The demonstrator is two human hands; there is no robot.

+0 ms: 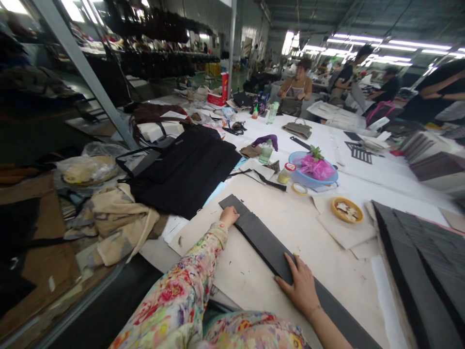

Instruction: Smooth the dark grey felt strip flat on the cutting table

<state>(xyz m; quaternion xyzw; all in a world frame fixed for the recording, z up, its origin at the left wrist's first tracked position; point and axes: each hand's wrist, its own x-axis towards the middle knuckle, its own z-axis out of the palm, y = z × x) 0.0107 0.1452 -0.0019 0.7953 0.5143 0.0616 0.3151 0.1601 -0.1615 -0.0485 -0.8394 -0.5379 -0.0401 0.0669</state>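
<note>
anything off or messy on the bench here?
Nothing damaged or spilled. The long dark grey strip lies flat under the left hand and right hand. The crumpled beige cloth hangs over the table's left edge.

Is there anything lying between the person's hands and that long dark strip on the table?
Nothing visible does. The left hand rests on the far end of the long dark strip, and the right hand presses flat on it nearer the body. Both touch it directly.

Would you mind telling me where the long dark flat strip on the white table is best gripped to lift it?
Probably by both long edges of the long dark flat strip, near each end, from above: it lies flat, thin and long. The left hand and right hand already press there.
</note>
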